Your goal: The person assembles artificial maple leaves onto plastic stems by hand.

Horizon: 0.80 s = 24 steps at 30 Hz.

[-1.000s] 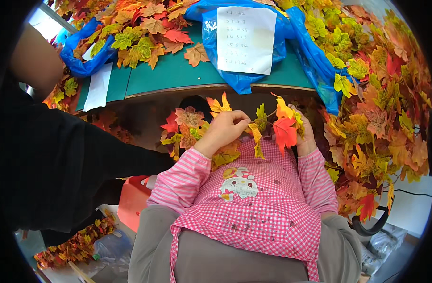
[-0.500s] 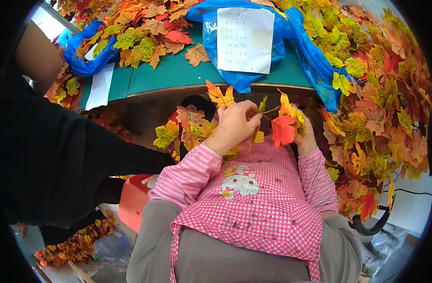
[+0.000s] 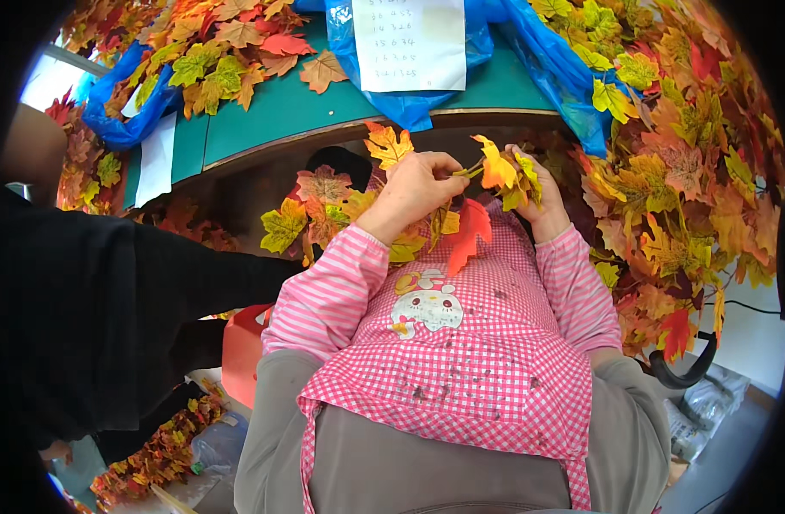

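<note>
My left hand (image 3: 412, 190) is closed in a pinch around the stem of an artificial autumn leaf garland (image 3: 324, 210), above my lap. Its orange, yellow and green leaves trail to the left of that hand, and an orange leaf (image 3: 388, 146) sticks up beyond the fingers. My right hand (image 3: 547, 199) grips yellow-green leaves (image 3: 521, 184) at the other end of the stem; its fingers are partly hidden behind them. A yellow-orange leaf (image 3: 497, 167) stands between the hands. Below it, a red leaf (image 3: 470, 236) hangs in front of my pink checked apron (image 3: 461, 377).
Ahead is a green table (image 3: 272, 116) with a blue plastic bag (image 3: 414, 111), a white paper sheet (image 3: 410, 51) and loose leaves. Piled leaf garlands (image 3: 667, 188) rise at the right. A person in black (image 3: 75, 317) stands close at the left, near a red stool (image 3: 242, 355).
The red leaf has moved from beside my right hand to below my left hand. The stem between the hands has tilted, and the whole view has shifted slightly.
</note>
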Each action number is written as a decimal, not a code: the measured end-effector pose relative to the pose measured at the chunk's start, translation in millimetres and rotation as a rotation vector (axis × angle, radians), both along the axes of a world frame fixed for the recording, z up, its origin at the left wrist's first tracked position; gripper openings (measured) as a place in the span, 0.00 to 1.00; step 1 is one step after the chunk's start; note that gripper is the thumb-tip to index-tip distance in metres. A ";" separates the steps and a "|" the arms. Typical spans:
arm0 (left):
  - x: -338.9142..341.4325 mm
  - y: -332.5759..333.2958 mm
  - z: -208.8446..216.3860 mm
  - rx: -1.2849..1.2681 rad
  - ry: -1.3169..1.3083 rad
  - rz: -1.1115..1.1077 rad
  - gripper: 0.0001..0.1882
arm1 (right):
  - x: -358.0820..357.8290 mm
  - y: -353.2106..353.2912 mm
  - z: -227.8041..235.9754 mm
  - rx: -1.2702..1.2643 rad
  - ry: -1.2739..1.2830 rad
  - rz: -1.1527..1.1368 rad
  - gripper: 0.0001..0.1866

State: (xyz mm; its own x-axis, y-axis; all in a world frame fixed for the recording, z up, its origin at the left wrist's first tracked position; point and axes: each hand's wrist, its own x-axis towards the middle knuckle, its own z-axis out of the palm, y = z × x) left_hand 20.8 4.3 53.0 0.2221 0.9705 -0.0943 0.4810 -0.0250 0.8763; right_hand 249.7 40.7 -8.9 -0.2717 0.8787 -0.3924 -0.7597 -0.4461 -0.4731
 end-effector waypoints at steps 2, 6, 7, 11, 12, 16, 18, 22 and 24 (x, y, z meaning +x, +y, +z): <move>-0.5 3.5 -5.4 0.039 0.099 0.022 0.14 | 3.5 1.6 -3.9 0.066 0.016 0.076 0.11; -3.4 0.5 -2.6 0.008 0.179 0.035 0.17 | 11.0 4.5 -7.0 0.157 0.015 0.161 0.10; -5.6 -0.9 -4.5 0.040 0.218 0.022 0.17 | 3.9 -0.6 5.7 0.173 -0.127 0.109 0.10; -15.1 3.6 -40.2 0.290 0.311 0.110 0.11 | -7.8 -7.0 23.3 0.321 -0.443 0.036 0.11; -17.6 -7.0 -36.5 0.376 0.529 0.106 0.11 | -9.2 -10.4 26.9 0.379 -0.554 0.027 0.11; -10.3 -7.7 -36.5 0.490 0.851 0.025 0.11 | -9.5 -11.9 26.0 0.361 -0.513 0.054 0.11; -20.1 -6.5 -79.6 0.267 0.106 0.079 0.11 | -11.3 -13.6 29.7 0.389 -0.507 0.063 0.11; -37.2 15.8 -102.0 -0.108 -0.421 -0.003 0.15 | -13.4 -15.6 31.4 0.384 -0.500 0.113 0.12; -31.1 12.4 -39.7 -0.008 -0.139 -0.188 0.18 | -12.6 -16.8 29.2 0.391 -0.497 0.114 0.11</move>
